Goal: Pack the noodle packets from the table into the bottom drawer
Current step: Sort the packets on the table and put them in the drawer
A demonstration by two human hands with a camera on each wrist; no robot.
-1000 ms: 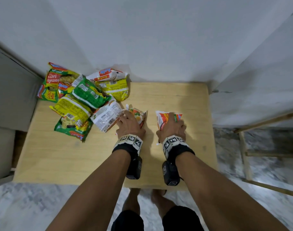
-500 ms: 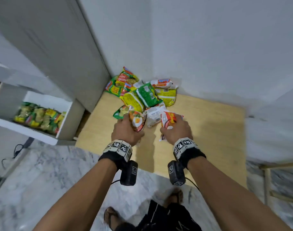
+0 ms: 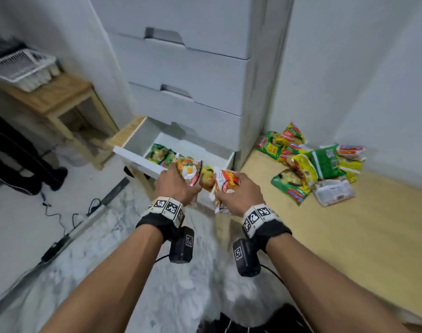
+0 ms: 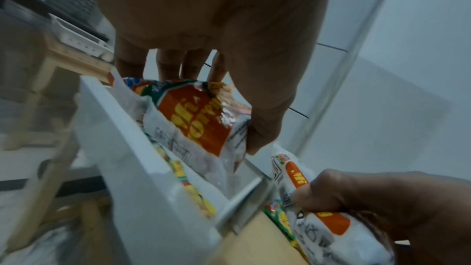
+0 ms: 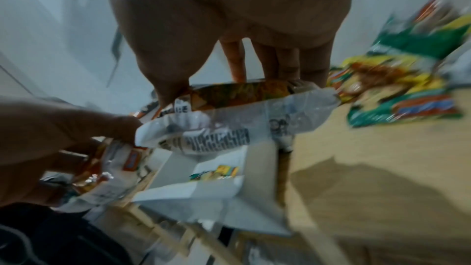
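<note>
My left hand (image 3: 178, 186) grips a white and orange noodle packet (image 3: 189, 171) just above the front edge of the open bottom drawer (image 3: 138, 159); in the left wrist view the left hand (image 4: 229, 92) holds that packet (image 4: 193, 120) over the drawer (image 4: 132, 148). Beside it, my right hand (image 3: 238, 193) grips a second white and red noodle packet (image 3: 225, 185), seen up close as a packet (image 5: 229, 124) in the right wrist view. Several packets (image 3: 160, 155) lie inside the drawer. A pile of green, yellow and white packets (image 3: 318, 164) lies on the low wooden table (image 3: 349, 236).
The white drawer unit (image 3: 198, 68) stands above the open drawer, its upper drawers closed. A wooden stool (image 3: 58, 102) with a white basket (image 3: 20, 66) is at the left. A black cable (image 3: 68, 217) runs across the floor.
Both hands lifted their packets off the table and carried them left to the open drawer. My view swung left from the table to the drawer unit.
</note>
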